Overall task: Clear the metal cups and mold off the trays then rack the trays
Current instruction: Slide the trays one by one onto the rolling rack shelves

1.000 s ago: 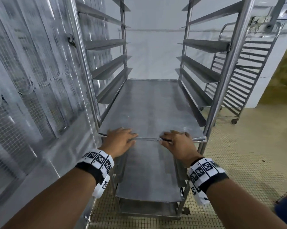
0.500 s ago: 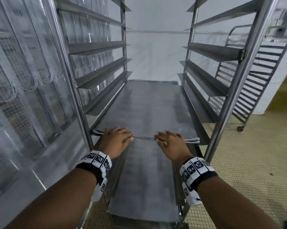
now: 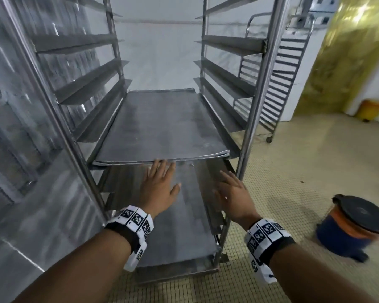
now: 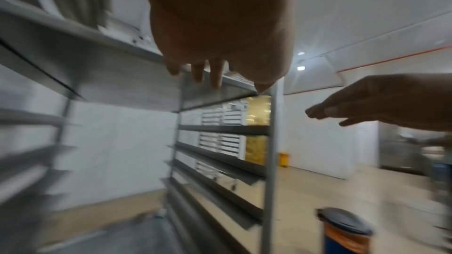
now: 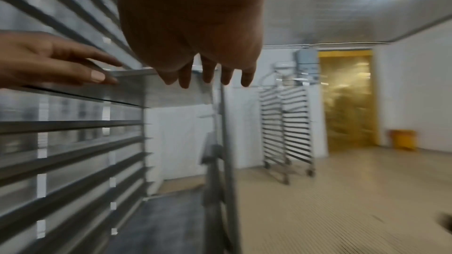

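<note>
Trays (image 3: 162,125), stacked flat, sit on the runners of the metal rack (image 3: 258,84), pushed fully in. Left hand (image 3: 159,189) just below the stack's front edge, fingers straight, tips at or near the edge; contact unclear. Right hand (image 3: 233,196) near the rack's right front post, fingers spread, grip wide, holding nothing. Lower tray (image 3: 179,226) beneath both hands. Lidded bin (image 3: 356,224) on the floor, right of the rack.
</note>
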The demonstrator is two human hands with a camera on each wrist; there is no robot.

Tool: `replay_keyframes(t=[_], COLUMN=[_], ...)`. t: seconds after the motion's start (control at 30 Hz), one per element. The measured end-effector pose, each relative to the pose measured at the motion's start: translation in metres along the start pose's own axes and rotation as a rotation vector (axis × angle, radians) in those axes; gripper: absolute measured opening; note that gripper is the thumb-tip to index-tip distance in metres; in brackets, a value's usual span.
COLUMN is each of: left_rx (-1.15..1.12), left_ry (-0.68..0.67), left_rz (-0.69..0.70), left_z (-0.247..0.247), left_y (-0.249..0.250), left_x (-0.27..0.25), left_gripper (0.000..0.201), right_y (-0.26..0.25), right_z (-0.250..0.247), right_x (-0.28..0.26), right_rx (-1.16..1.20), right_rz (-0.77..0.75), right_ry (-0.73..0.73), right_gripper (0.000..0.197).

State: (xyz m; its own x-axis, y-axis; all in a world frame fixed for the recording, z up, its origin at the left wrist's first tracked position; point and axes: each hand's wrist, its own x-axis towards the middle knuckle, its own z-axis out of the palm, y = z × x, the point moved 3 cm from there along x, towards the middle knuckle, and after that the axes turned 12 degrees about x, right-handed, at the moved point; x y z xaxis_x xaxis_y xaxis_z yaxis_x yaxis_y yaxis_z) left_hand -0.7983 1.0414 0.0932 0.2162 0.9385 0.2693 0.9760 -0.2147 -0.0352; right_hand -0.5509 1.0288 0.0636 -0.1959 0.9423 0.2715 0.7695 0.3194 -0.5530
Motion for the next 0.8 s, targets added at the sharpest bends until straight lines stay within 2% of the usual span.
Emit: replay_keyframes(t=[0.1, 0.17, 0.3, 0.47, 0.6, 0.7, 0.8], left_rx=[-0.140, -0.254, -0.448, -0.539, -0.566, -0.589, -0.593], left_ry=[0.063, 0.031, -0.209, -0.406, -0.576, -0.705, -0.816], left_rz=[0.165, 0.270, 0.417, 0.715, 0.929, 1.015, 1.061], left_z=[0.016, 0.021, 0.029, 0.033, 0.027, 0.021, 0.016], left_y=[0.051, 0.098, 0.204, 0.337, 0.437, 0.506, 0.572], left_x=[-0.008, -0.017, -0.045, -0.103, -0.166, -0.220, -0.280], left_gripper=[0.064, 0.054, 0.030, 0.022, 0.022, 0.018, 0.025], right_y=[0.033, 0.050, 0.080, 0.096, 0.101, 0.105, 0.107], right_z=[-0.022, -0.040, -0.081, -0.135, -0.169, -0.188, -0.206], right_x=[-0.069, -0.123, -0.235, -0.385, -0.507, -0.598, -0.689], right_rx=[-0.034, -0.032, -0.042, -0.012, 0.039, 0.068, 0.062], right_rz=[0.226, 0.376, 0.654, 1.015, 1.237, 1.378, 1.498], right_ry=[0.044, 0.105, 0.241, 0.466, 0.629, 0.692, 0.709], right_gripper=[0.037, 0.045, 0.044, 0.033, 0.029, 0.026, 0.027])
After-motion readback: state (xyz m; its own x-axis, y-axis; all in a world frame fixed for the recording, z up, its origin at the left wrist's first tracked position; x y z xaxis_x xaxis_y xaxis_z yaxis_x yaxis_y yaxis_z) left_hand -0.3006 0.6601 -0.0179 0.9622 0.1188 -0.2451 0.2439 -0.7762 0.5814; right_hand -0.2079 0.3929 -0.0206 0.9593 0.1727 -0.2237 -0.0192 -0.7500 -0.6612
